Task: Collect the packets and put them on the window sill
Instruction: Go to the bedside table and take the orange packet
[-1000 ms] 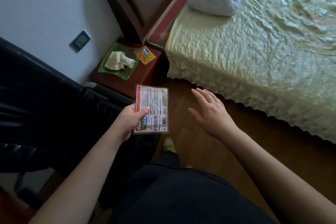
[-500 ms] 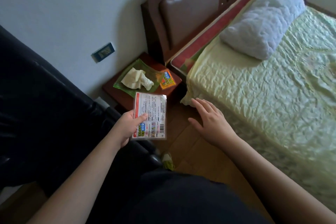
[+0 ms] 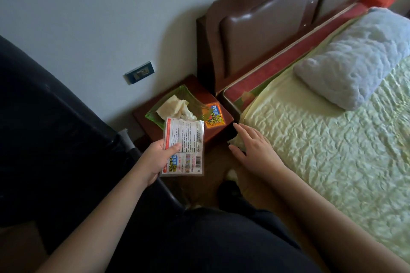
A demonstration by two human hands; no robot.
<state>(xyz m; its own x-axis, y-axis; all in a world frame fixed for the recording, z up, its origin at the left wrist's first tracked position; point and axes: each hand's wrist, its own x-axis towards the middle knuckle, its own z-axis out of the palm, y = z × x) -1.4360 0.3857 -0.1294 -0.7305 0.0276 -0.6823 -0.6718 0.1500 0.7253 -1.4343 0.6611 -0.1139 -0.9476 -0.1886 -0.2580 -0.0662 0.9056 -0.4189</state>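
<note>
My left hand (image 3: pixel 156 158) grips a flat white packet (image 3: pixel 185 148) with printed text and a barcode, its back side facing me. A second, orange and yellow packet (image 3: pixel 214 115) lies flat on the right front part of the dark red bedside table (image 3: pixel 195 91). My right hand (image 3: pixel 255 150) is open with fingers spread, empty, just to the right of and below that orange packet, over the corner of the bed. No window sill is in view.
A green glass dish (image 3: pixel 190 101) holding crumpled tissue (image 3: pixel 175 109) sits on the table beside the orange packet. The bed (image 3: pixel 332 150) with a pale green cover and a pillow (image 3: pixel 357 60) fills the right. A black chair (image 3: pixel 44 139) stands left. The headboard (image 3: pixel 266 29) leans on the wall.
The view has moved closer to the bedside table. My right hand has reached forward toward the orange packet. My left hand still holds the white packet.
</note>
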